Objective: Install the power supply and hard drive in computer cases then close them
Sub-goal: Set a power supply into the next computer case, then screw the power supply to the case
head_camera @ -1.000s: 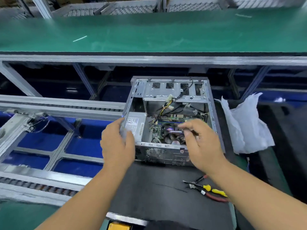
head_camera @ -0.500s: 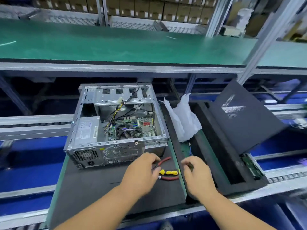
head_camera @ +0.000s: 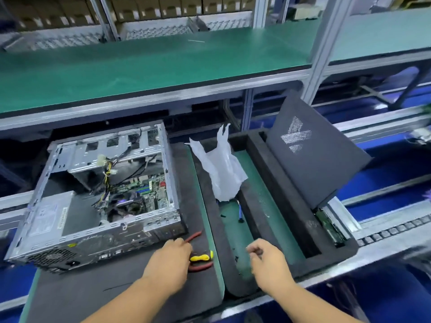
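The open computer case is lying on the black mat, exposing its power supply, motherboard and wiring. The left hand is closing its fingers on the yellow-handled tool. The right hand is hovering loosely curled, holding nothing.

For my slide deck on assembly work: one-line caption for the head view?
Left hand reaches the red-handled pliers and yellow screwdriver beside the open computer case.
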{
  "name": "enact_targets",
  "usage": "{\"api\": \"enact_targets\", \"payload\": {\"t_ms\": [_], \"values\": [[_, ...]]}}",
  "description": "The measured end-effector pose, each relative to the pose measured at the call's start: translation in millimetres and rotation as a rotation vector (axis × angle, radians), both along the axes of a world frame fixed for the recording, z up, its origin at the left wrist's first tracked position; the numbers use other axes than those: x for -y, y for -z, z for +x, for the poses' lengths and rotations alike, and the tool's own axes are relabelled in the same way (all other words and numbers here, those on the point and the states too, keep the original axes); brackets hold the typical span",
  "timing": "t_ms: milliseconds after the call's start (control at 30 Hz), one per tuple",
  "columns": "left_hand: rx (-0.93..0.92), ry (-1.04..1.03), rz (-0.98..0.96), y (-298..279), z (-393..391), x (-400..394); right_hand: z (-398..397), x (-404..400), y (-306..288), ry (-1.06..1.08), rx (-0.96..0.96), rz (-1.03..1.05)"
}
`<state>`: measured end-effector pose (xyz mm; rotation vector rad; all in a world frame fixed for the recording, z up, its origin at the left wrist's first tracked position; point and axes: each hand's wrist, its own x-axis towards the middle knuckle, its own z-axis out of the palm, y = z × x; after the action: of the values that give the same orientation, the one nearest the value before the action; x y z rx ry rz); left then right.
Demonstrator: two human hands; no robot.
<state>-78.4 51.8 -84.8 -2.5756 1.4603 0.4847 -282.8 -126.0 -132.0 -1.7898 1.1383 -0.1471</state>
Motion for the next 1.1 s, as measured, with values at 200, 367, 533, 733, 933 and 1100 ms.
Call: {"api": "enact_targets", "payload": {"t_ms": [200,367,533,733,933,1100], "values": [[0.058,-0.133,0.041,-3,-13,22,-19,73,10,0.208,0.143,0.259],[0.054,-0.198,-0.116,-24,-27,58,-7,104,-6,0.082,0.180,0.362],[-0.290,-0.326,-0.393,-41,-39,105,32,103,-39,-0.159,0.343,0.534],[-0.450,-0.437,-0.457,-24,-47,127,53,103,-43,-0.218,0.381,0.405],[-0.401,-0.851,-0.560,-9,-38,83,45,124,-13,-0.381,0.050,-0.272],[-0.397,-0.953,-0.527,1,-53,62,71,118,3,-0.537,0.107,-0.699]]}}
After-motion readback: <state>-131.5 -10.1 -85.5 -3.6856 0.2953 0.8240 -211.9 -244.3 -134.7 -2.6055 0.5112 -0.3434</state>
